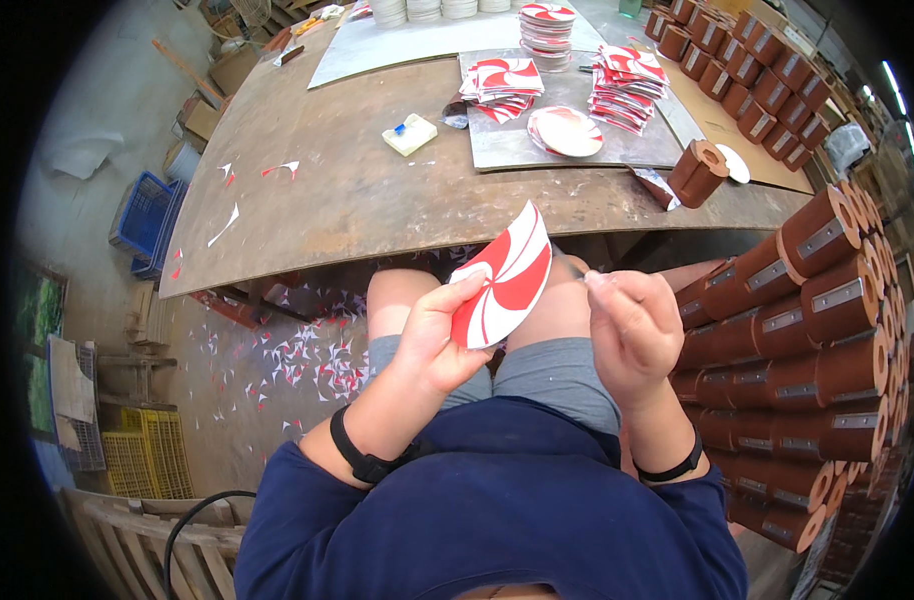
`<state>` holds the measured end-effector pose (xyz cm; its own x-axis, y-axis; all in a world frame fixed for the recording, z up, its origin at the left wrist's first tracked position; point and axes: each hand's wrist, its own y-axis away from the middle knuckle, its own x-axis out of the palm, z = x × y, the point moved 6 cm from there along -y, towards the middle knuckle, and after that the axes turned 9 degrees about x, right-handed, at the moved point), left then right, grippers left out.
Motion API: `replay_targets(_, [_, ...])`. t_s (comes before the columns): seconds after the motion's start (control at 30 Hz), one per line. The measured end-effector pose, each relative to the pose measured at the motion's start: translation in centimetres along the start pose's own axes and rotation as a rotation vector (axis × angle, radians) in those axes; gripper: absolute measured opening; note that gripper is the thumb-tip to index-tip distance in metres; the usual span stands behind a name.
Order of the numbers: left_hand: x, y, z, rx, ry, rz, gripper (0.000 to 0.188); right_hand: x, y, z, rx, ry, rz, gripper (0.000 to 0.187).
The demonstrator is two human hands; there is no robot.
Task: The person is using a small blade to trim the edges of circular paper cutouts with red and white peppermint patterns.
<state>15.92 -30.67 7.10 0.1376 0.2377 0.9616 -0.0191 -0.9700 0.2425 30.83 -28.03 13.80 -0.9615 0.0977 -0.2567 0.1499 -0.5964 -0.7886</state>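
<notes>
My left hand [437,335] grips a red-and-white swirl-patterned disc [512,285] by its left edge, thumb on the printed face. The disc is held tilted above my lap, just off the table's near edge. To its right, my right hand [637,325] is raised with thumb and forefinger pinched together. A thin dark tip shows by those fingertips, too small to name. The right hand is apart from the disc.
On the wooden table [317,190] stand stacks of swirl-patterned sheets [502,85], a pile of round discs [567,132] and a pale block [409,135]. Brown cylinders [817,310] are piled high close on my right. Red and white scraps [317,360] litter the floor.
</notes>
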Motion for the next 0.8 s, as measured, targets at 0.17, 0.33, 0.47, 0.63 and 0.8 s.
replay_targets(0.17, [0.5, 0.6, 0.4, -0.050, 0.064, 0.031, 0.030, 0.6, -0.4, 2.6, -0.270, 0.188, 0.073, 0.033])
replay_targets(0.33, [0.3, 0.8, 0.5, -0.037, 0.055, 0.009, 0.027, 0.7, -0.5, 3.1, -0.393, 0.265, 0.020, 0.031])
replay_targets(0.47, [1.0, 1.1, 0.8, -0.036, 0.048, 0.001, 0.025, 0.5, -0.5, 3.2, -0.390, 0.268, 0.011, 0.031])
replay_targets(0.63, [1.9, 1.1, 1.0, -0.057, 0.052, 0.024, 0.024, 0.6, -0.5, 2.7, -0.358, 0.253, -0.001, 0.033])
replay_targets(0.8, [1.2, 1.0, 0.6, 0.000, -0.046, 0.013, 0.027, 0.7, -0.4, 2.6, -0.353, 0.232, 0.002, 0.034])
